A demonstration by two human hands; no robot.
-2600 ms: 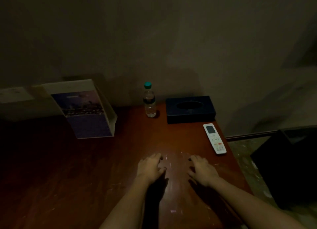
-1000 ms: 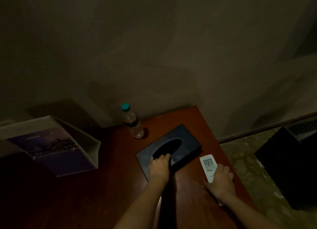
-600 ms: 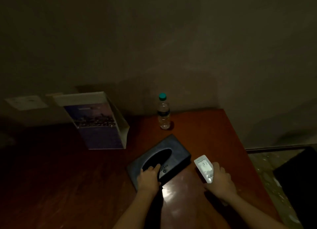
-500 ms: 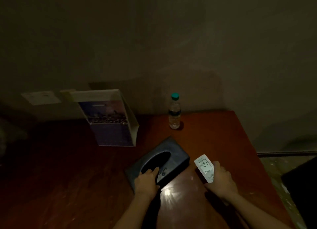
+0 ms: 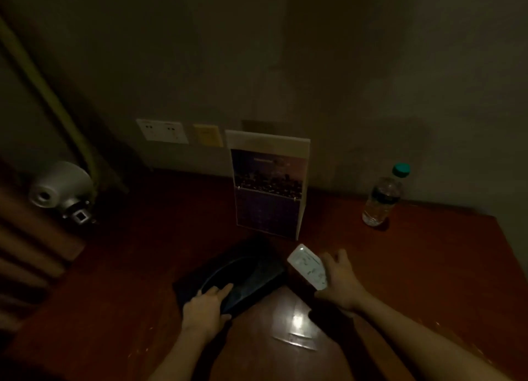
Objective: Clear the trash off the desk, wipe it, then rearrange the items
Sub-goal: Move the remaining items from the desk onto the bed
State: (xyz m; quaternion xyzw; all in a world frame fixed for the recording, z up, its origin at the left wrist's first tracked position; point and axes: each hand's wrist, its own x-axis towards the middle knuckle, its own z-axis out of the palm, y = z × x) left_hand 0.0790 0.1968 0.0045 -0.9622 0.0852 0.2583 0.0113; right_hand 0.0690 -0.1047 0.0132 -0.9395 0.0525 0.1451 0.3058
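**Worktop** [image 5: 120, 280]: red-brown wood that fills the lower half of the frame and meets the wall along its upper edge. A bright patch of glare lies right of lower centre.

**Display card** [image 5: 270, 186]: upright at frame centre, close before the wall, with purple print under a pale header.

**Tissue box** [image 5: 263, 266]: dark, flat on the worktop just below the card. It is set diagonally with its oval slot facing up.

**Pale round fixture** [image 5: 58, 186]: at the left edge, mid-height. I cannot tell what it is.

**My left hand** [image 5: 207, 306]: lower centre, lying flat on the near end of the tissue box. The fingers are straight and the forefinger reaches the slot rim.

**My right hand** [image 5: 340, 280]: right of the box, holding the remote control [image 5: 307, 266] by its lower end. The fingers are loosely spread behind it and the thumb is hidden.

**Remote control:** white, tilted and blurred, with its top end pointing to the upper left. It is just beside the box's right corner.

**Water bottle** [image 5: 383, 198]: upright with a teal cap, at right near the wall, well apart from my right hand.

**Socket plate** [image 5: 163, 130] and **yellow label** [image 5: 207, 135]: on the wall, left of the card.
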